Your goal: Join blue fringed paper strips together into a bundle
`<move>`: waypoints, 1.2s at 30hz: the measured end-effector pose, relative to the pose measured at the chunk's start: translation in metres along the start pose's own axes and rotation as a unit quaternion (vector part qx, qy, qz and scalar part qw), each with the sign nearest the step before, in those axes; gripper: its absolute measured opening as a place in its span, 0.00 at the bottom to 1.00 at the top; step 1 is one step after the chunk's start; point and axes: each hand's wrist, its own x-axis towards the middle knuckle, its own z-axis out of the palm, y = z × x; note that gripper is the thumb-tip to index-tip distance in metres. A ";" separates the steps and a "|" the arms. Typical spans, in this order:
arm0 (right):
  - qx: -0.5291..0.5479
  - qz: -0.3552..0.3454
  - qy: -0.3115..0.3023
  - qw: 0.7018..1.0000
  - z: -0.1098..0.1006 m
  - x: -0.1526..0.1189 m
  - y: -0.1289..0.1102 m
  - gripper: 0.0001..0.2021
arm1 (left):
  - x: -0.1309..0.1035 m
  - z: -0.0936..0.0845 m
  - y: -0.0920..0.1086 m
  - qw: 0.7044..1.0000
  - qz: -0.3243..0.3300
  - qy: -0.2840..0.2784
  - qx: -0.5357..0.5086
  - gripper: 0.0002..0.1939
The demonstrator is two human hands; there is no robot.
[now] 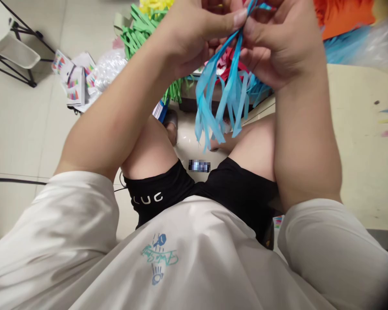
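Both my hands are raised at the top of the view, over my lap. My left hand pinches the top of a blue paper tassel between thumb and fingers. My right hand grips the same bunch from the right. The tassel's cut blue strips hang loose below the hands, above my knees. The upper end of the tassel is hidden inside my fingers.
Green fringed paper and yellow paper lie on the floor beyond my left arm, next to printed packets and clear plastic wrap. A pale table with paper scraps stands to the right. A folding chair stands far left.
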 end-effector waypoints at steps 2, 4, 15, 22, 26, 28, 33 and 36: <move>0.010 0.011 0.021 1.000 0.001 0.001 0.000 0.54 | 0.002 0.001 -0.001 1.000 -0.007 0.015 0.015 0.12; 0.019 0.026 0.052 0.998 0.005 0.000 -0.003 0.58 | 0.005 0.002 -0.003 0.999 -0.009 0.039 0.023 0.09; -0.011 0.038 0.055 0.998 0.003 0.003 0.000 0.63 | 0.010 -0.001 -0.009 0.996 -0.005 0.086 0.025 0.10; -0.055 0.012 0.032 0.998 0.007 0.001 0.003 0.54 | 0.002 0.011 0.002 0.993 -0.065 0.093 0.038 0.07; -0.023 0.006 0.002 1.000 0.008 0.002 0.002 0.54 | 0.002 0.001 0.000 0.998 -0.046 0.030 0.023 0.04; -0.007 0.011 0.014 1.000 0.008 0.002 0.003 0.51 | 0.004 -0.005 -0.002 0.999 -0.032 0.002 0.022 0.06; 0.018 0.020 0.050 0.998 0.009 0.002 0.004 0.50 | 0.007 -0.015 -0.003 0.997 -0.078 0.008 -0.007 0.05; 0.012 0.042 0.054 0.998 0.010 0.005 0.002 0.49 | 0.009 -0.015 -0.003 0.996 -0.082 0.005 -0.038 0.03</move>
